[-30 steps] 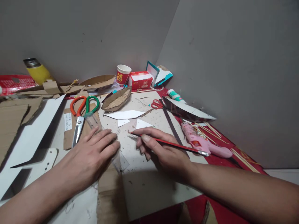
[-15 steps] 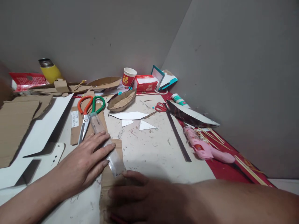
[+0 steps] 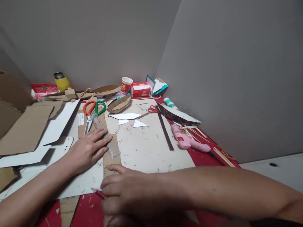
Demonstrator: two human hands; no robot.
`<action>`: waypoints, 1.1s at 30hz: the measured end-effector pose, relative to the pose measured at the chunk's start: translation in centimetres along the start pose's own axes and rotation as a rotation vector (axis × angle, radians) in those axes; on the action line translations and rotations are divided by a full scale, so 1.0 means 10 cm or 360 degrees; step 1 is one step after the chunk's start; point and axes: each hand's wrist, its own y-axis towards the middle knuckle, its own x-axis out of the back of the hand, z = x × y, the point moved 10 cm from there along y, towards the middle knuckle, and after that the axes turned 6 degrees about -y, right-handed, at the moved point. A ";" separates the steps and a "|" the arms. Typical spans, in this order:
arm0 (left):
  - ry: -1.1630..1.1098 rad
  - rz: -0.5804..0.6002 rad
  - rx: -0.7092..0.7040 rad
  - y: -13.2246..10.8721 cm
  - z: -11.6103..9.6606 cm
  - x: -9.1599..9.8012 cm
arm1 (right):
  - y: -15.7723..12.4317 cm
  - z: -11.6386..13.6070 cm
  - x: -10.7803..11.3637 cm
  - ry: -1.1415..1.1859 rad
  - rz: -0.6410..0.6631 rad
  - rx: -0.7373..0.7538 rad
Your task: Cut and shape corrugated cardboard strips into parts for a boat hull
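My left hand [image 3: 91, 149] lies with its fingers stretched out across a clear plastic ruler [image 3: 114, 152], pressing it down. Under the ruler runs a brown cardboard strip [image 3: 116, 142]. My right hand [image 3: 132, 189] is over the near part of that strip, its fingers curled round a dark red pencil [image 3: 99, 194] whose pale tip points left. Part of the pencil is hidden by the fingers. Just beyond the ruler's far end are scissors [image 3: 88, 121] with one orange and one green handle.
Left are stacked cardboard sheets [image 3: 30, 126]. At the back stand a yellow bottle [image 3: 62, 82], a paper cup [image 3: 126, 85] and a boat-shaped cardboard piece [image 3: 120, 104]. White paper cutouts [image 3: 140, 123] lie mid-table. Right are red scissors [image 3: 153, 109], a dark strip [image 3: 165, 129] and a pink glue gun [image 3: 187, 140].
My right hand has drawn back from the ruler's near end toward me, and the pencil now shows at its left. My left hand stays on the ruler. The camera view has shifted.
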 end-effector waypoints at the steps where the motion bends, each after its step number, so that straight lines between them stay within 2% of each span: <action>1: 0.0025 0.0023 0.0023 -0.01 0.00 -0.01 | -0.05 0.02 -0.01 0.0048 -0.0022 0.0030; 4: 0.0052 0.0082 0.0063 -0.04 -0.03 -0.01 | -0.26 0.00 -0.01 0.0086 -0.0054 -0.0033; 8: -0.0031 0.0058 0.0114 -0.06 -0.11 0.03 | -0.58 -0.08 0.01 0.0164 -0.0045 -0.0197; 11: -0.0039 0.0068 0.0041 -0.09 -0.23 0.04 | -0.77 -0.17 0.01 0.0282 -0.0056 -0.0292; 14: -0.0015 0.0123 -0.0050 -0.10 -0.28 0.03 | -0.88 -0.40 0.08 0.0331 -0.0200 -0.0542; 17: -0.0007 0.0183 -0.0078 -0.05 -0.19 0.04 | -0.87 -0.58 0.14 0.0329 -0.0289 -0.0725; 22: -0.0077 0.0285 -0.0169 0.15 -0.07 0.02 | -0.68 -0.62 0.09 0.0385 -0.0198 -0.0793; 26: -0.0047 0.0241 -0.0262 0.25 -0.07 0.03 | -0.72 -0.63 0.04 0.0377 -0.0204 -0.0902; 33: -0.0054 0.0151 -0.0371 0.22 -0.17 0.04 | -0.96 -0.60 0.06 0.0441 -0.0543 -0.1016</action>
